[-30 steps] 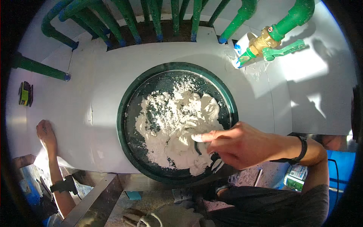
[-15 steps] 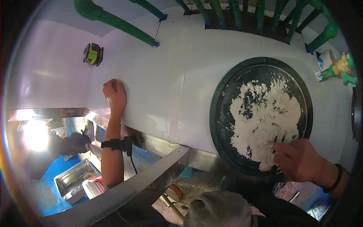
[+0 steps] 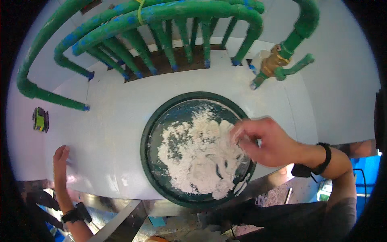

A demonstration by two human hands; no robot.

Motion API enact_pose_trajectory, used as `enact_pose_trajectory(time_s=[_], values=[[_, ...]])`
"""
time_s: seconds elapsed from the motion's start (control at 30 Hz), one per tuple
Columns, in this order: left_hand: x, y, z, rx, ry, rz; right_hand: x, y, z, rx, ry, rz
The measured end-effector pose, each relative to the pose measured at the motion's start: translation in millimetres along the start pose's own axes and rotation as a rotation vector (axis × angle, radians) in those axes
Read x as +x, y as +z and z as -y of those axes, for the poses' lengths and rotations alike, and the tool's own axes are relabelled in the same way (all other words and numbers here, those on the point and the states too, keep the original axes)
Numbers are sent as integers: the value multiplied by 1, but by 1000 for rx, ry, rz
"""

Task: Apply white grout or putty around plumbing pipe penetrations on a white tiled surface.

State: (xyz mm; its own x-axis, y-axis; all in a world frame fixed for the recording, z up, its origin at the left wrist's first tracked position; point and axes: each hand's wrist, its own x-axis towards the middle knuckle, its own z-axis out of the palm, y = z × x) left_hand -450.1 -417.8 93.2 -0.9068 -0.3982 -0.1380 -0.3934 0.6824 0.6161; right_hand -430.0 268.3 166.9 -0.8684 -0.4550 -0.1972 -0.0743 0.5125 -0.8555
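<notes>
A round dark-green tray (image 3: 150,149) lies on the pale board, with white powder and thick paste (image 3: 193,165) spread unevenly inside it. Over the tray's right side, my right hand (image 3: 262,141) is raised with curled fingers drawn together, the fingertips whitened; whatever lies between them is too unclear to name. My left hand (image 3: 61,159) rests on the board at the left, well away from the tray, fingers slightly bent and holding nothing.
Green pipes (image 3: 169,10) cross the back and enter the board. A brass valve (image 3: 275,62) with a green handle and a white cup (image 3: 262,55) stand at back right. A small green-and-black device (image 3: 40,119) sits at far left. A metal frame (image 3: 129,220) runs below.
My right hand has lifted from the paste at the tray's lower right to higher over its right side. The head view swung left and back. My left hand stays on the board.
</notes>
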Motion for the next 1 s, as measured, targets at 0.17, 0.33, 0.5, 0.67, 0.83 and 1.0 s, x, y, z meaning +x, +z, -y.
enact_pose_trajectory(time_s=[0.17,0.33,0.5,0.67,0.83,1.0], values=[[-23,-3,-128,326,62,211,41,-34,-22,-503,-216,-367],[2,35,-159,453,87,392,93,-34,-48,-922,-98,-519],[15,59,-148,620,184,452,133,-28,-44,-1246,-2,-501],[10,67,-148,636,152,421,157,-46,-54,-1204,20,-324],[15,66,-133,653,192,400,152,-35,-49,-1132,-14,-310],[11,66,-140,632,153,391,138,-30,-30,-979,155,-244]])
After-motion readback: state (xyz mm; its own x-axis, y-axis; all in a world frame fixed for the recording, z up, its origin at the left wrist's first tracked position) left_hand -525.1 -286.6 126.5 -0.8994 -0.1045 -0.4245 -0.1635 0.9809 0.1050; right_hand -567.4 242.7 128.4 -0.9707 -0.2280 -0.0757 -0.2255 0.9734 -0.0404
